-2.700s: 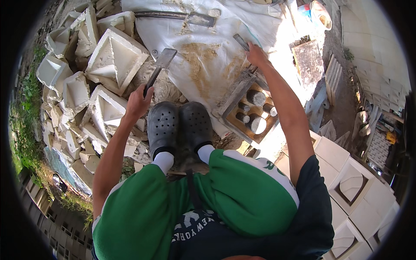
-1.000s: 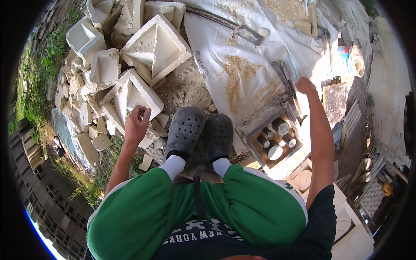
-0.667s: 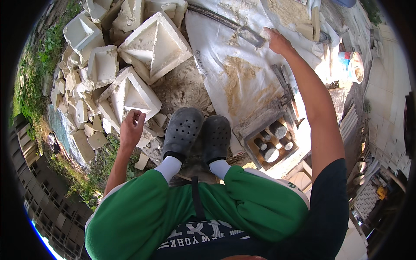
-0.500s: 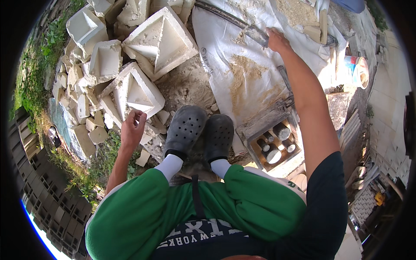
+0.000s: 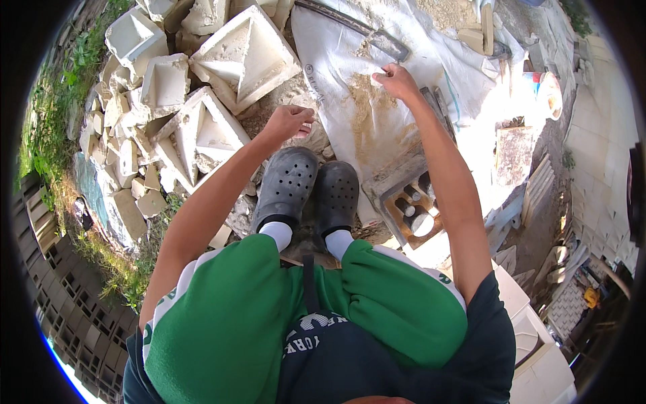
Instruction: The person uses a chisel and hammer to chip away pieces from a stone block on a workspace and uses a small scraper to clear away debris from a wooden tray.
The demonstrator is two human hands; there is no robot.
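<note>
My left hand (image 5: 291,123) hovers above the toes of my grey clogs (image 5: 288,185), its fingers loosely bent and apart, holding nothing that I can see. Over the sandy white sheet (image 5: 336,101), my right hand (image 5: 397,81) has its thumb and forefinger stretched out to the left, with nothing visible between them. Just beyond that hand lies a long dark metal bar (image 5: 356,28) on the sheet, dusted with sand. Nearer my right forearm sits a block mould (image 5: 397,232) with several round cores inside its frame.
Broken pale blocks with triangular hollows (image 5: 245,57) are heaped at the left, beside green weeds (image 5: 50,138). To the right stand a white bucket (image 5: 550,95) and a rusty flat plate (image 5: 513,156). Thin slats (image 5: 538,182) lie near them.
My right hand has left the end of the metal bar and drawn back toward me and left. My left hand has moved from beside the broken blocks to above the clogs.
</note>
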